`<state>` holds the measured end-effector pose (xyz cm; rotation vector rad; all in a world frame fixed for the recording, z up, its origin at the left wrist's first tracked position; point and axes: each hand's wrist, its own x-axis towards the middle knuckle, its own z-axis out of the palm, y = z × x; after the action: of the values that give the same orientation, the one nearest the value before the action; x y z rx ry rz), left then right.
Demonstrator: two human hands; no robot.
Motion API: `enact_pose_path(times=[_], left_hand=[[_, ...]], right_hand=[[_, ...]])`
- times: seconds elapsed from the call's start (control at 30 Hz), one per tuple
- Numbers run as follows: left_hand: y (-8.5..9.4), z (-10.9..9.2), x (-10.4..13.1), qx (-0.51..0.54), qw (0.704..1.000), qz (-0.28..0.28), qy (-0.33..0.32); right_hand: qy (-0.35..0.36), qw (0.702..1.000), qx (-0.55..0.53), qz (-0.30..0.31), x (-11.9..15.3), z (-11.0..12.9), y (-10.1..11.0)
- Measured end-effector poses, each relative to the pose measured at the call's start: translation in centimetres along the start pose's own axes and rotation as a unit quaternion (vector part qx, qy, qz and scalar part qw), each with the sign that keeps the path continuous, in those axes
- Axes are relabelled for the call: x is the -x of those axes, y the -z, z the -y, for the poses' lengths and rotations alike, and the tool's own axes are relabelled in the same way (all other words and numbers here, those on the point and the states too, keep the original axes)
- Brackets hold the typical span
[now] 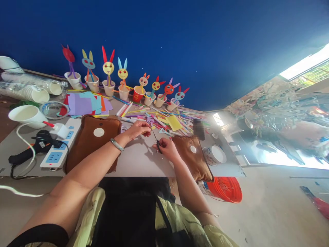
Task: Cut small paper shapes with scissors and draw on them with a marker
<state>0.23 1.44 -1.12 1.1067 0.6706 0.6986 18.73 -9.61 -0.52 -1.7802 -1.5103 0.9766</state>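
Observation:
My right hand (167, 149) is closed around the dark handles of a small pair of scissors (157, 143), its blades pointing up and left. Close by, the fingertips of my left hand (140, 130) are pinched together near the blade tips. What they hold is too small to make out. A bracelet circles my left wrist. Both hands are above the grey tabletop (138, 159). Behind them lie paper scraps, pens and a yellow paper sheet (174, 122). Brown cushion-like pads, one on the left (87, 147) and one on the right (196, 157), lie beneath or beside my forearms.
Several paper cups with rabbit-faced figures (108, 68) line the blue wall. At left are coloured paper (79, 104), stacked cups (25, 92), a power strip (58, 151) and a black glue gun (32, 147). A white tub (217, 155) and an orange bucket (226, 190) are at right.

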Motion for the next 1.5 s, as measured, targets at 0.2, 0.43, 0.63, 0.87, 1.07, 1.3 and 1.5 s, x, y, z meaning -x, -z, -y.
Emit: enact_pose_path(times=[0.2, 0.43, 0.63, 0.87, 1.07, 1.3, 1.5], left_hand=[[-0.1, -0.1, 0.0, -0.002, 0.999, -0.005, 0.033], [0.0, 0.1, -0.2, 0.006, 0.998, -0.008, 0.066], [0.0, 0.0, -0.2, 0.014, 0.999, 0.001, 0.035], [-0.2, 0.0, -0.2, 0.013, 1.0, -0.019, -0.012], [-0.1, 0.5, -0.2, 0.025, 0.996, 0.049, -0.076], [-0.2, 0.6, -0.2, 0.028, 0.998, 0.039, -0.029], [-0.2, 0.4, -0.1, 0.001, 0.996, 0.09, 0.012]], right_hand=[[-0.011, 1.0, -0.015, 0.012, 0.2, 0.3, 0.0], [-0.02, 0.999, -0.04, 0.006, 0.6, 0.5, -0.2], [-0.02, 0.994, -0.094, -0.045, 0.3, 0.1, -0.7], [0.021, 0.972, -0.187, -0.139, -0.9, 1.2, -1.4], [0.046, 0.963, -0.224, -0.143, -1.7, 2.6, -3.6], [0.041, 0.957, -0.201, -0.207, -2.2, 1.9, -2.5], [0.069, 0.938, -0.208, -0.269, -2.6, 1.6, -1.0]])
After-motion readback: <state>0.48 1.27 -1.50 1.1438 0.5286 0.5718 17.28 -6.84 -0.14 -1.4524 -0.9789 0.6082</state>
